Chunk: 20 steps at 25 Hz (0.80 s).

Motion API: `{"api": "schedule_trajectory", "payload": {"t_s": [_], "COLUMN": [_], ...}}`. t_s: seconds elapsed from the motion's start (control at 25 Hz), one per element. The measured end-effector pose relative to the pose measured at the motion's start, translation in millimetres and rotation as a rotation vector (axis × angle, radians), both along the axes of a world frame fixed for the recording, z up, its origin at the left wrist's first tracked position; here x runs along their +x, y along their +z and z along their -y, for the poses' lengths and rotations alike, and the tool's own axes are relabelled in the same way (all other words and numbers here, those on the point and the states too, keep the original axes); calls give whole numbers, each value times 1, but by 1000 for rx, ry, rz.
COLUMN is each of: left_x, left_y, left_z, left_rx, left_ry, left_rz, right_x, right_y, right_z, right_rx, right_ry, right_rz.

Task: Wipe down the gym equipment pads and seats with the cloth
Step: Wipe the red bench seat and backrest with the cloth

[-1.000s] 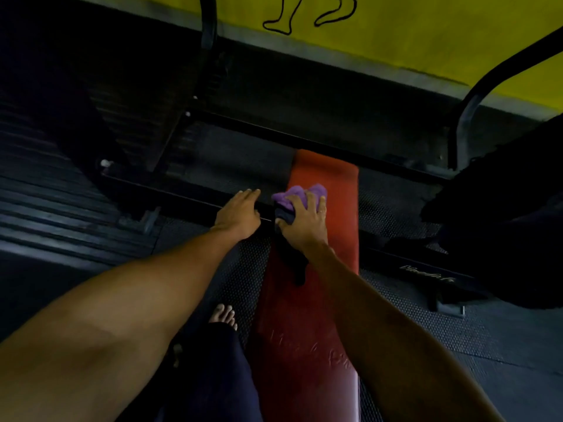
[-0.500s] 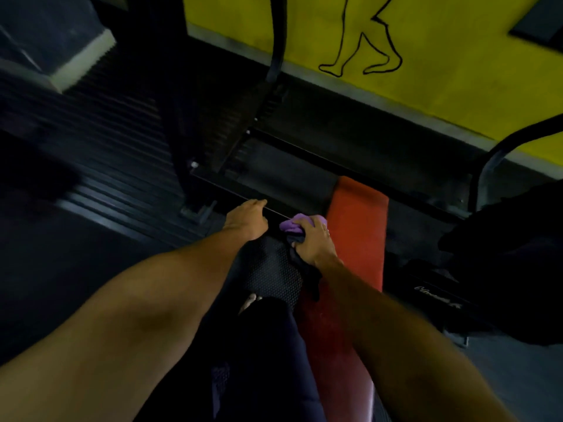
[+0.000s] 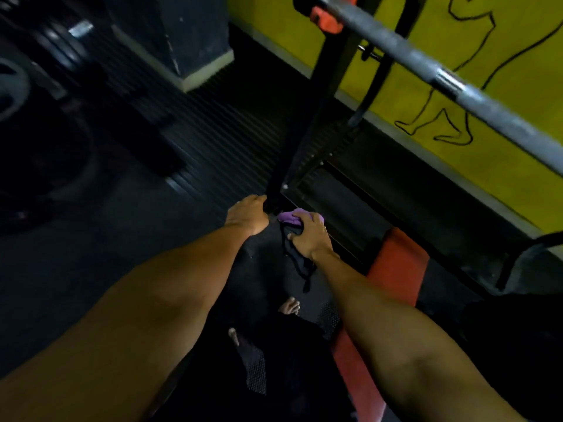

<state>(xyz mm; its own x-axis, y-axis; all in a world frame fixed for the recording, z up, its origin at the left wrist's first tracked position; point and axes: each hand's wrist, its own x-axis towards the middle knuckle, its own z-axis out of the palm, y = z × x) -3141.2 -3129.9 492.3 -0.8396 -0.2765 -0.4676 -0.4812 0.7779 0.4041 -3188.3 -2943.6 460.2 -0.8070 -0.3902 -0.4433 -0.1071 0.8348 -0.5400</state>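
Note:
My right hand (image 3: 309, 237) holds a bunched purple cloth (image 3: 289, 215) with a dark part hanging down below it, off to the left of the red bench pad (image 3: 396, 260). The pad runs from the lower middle up to the right and my right forearm covers part of it. My left hand (image 3: 248, 215) reaches forward beside the right one, its fingers curled at the foot of a black rack upright (image 3: 304, 123); whether it grips the post is unclear.
A grey barbell (image 3: 451, 80) crosses the upper right above the bench. A yellow wall with a drawn outline (image 3: 487, 95) stands behind. Weight plates (image 3: 18, 86) lie at the left on ribbed black matting. My bare foot (image 3: 289, 306) stands on the mat.
The cloth and my right hand slid off the pad's left edge and now hang beside it. My view rose and swung left, bringing the barbell and the plates into sight.

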Motion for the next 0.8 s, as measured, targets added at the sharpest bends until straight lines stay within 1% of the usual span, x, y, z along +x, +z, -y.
{"api": "schedule_trajectory", "payload": {"t_s": [0.16, 0.28, 0.4, 0.6, 0.8], "left_x": [49, 70, 105, 177, 270], "left_y": [52, 74, 97, 116, 118], "left_z": [64, 96, 142, 196, 234], "left_rx": [-17, 10, -16, -11, -29], "left_ry": [132, 212, 375, 635, 894], "left_rz": [1, 15, 22, 46, 27], "right_x": [19, 21, 32, 55, 124], "right_y": [57, 75, 98, 120, 134], "right_z": [67, 108, 172, 273, 365], "right_rx": [-20, 2, 14, 40, 94], "right_ry": [135, 220, 384, 675, 973], "right_rz": [-9, -27, -24, -47, -35]}}
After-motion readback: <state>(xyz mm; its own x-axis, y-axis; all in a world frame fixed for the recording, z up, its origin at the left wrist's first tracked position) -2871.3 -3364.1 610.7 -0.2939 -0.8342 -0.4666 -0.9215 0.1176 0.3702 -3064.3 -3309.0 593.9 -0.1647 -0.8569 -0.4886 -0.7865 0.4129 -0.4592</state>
